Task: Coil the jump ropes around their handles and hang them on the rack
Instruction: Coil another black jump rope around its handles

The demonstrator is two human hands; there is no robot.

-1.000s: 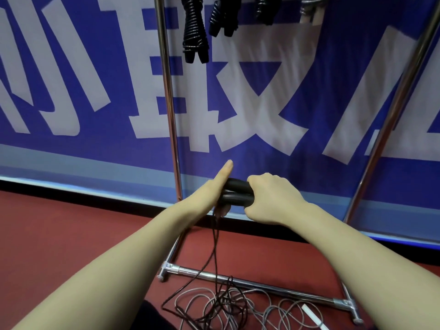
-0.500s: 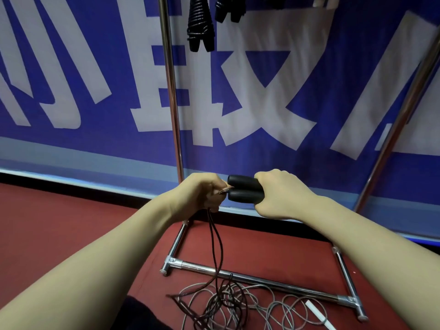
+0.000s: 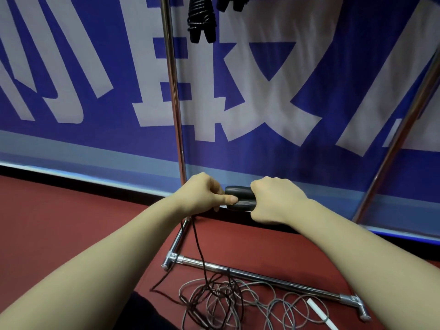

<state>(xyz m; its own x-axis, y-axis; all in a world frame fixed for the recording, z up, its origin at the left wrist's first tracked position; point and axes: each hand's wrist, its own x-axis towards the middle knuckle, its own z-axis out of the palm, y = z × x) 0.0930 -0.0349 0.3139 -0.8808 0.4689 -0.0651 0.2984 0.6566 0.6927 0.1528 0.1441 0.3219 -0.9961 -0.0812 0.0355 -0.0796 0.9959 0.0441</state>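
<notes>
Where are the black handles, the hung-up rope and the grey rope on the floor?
handles (image 3: 240, 198): head view, the uncovered middle part.
hung rope (image 3: 201, 19): head view, its black coils, at the top edge.
grey rope (image 3: 257, 303): head view, loops in the floor tangle.

A blue banner printed with oversized white characters filled the wall I watched through the head camera. A pale blue-grey band ran along its lower edge, finished by a thin bright line. Beneath it a dark strip met the floor, a dull red, matte surface. The light was even and soft, and the banner's cloth showed faint creases.
</notes>
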